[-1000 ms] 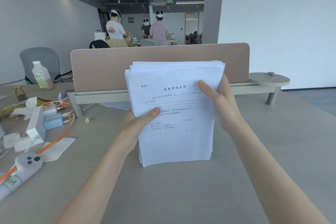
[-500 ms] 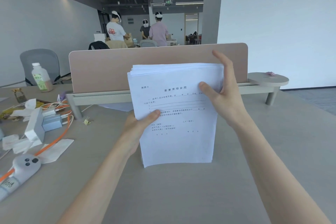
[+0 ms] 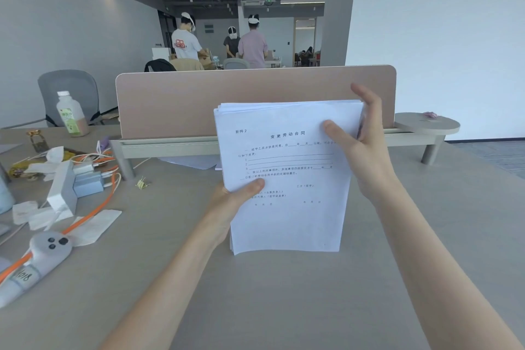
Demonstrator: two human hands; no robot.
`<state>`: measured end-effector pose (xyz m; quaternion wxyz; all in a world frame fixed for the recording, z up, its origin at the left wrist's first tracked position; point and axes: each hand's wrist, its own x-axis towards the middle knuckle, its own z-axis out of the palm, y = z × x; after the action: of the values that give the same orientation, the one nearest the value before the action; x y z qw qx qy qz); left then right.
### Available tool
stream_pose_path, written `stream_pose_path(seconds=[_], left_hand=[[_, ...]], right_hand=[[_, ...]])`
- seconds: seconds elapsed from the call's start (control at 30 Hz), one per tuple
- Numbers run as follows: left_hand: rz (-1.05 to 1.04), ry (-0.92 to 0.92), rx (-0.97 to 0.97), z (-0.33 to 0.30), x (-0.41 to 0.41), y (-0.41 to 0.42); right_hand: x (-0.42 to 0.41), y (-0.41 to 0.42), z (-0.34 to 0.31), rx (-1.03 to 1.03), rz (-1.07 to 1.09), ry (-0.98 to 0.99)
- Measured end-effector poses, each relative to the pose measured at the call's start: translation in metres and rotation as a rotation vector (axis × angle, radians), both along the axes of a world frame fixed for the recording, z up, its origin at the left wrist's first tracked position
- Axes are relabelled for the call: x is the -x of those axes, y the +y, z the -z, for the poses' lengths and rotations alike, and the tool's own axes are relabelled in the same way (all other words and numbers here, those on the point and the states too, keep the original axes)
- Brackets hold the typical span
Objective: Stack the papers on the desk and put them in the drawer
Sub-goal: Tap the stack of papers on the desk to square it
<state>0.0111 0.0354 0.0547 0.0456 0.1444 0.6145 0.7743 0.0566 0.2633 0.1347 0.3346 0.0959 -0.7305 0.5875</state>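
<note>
A thick stack of white printed papers [image 3: 287, 216] stands upright on its bottom edge on the grey desk [image 3: 284, 298], in front of the pink divider. My left hand [image 3: 235, 196] grips the stack's left edge, thumb on the front sheet. My right hand [image 3: 360, 145] holds the upper right corner, thumb on the front and fingers stretched up along the right edge. One more white sheet [image 3: 190, 162] lies flat on the desk behind the stack, under the divider shelf. No drawer is in view.
The pink divider panel [image 3: 255, 99] and its shelf rail cross the desk behind the stack. At the left lie a white handheld device with an orange cable [image 3: 45, 250], chargers, wrappers and a bottle [image 3: 72, 113]. Three people stand far behind.
My right hand's fingers have opened from wrapped around the stack's right edge to stretched upward along it. The sheets' top edges sit more even. The left hand has kept its grip.
</note>
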Motion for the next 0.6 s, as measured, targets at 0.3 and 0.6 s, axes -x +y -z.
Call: stream_pose_path(seconds=[0.3,0.6], left_hand=[[-0.051,-0.022,0.055,0.012,0.004,0.004],[-0.122,-0.054,0.080,0.024,0.013,-0.005]], right_hand=[[0.018,0.001,0.024,0.282,-0.114,-0.206],[0.026,-0.008,0.040,0.217,-0.125,-0.285]])
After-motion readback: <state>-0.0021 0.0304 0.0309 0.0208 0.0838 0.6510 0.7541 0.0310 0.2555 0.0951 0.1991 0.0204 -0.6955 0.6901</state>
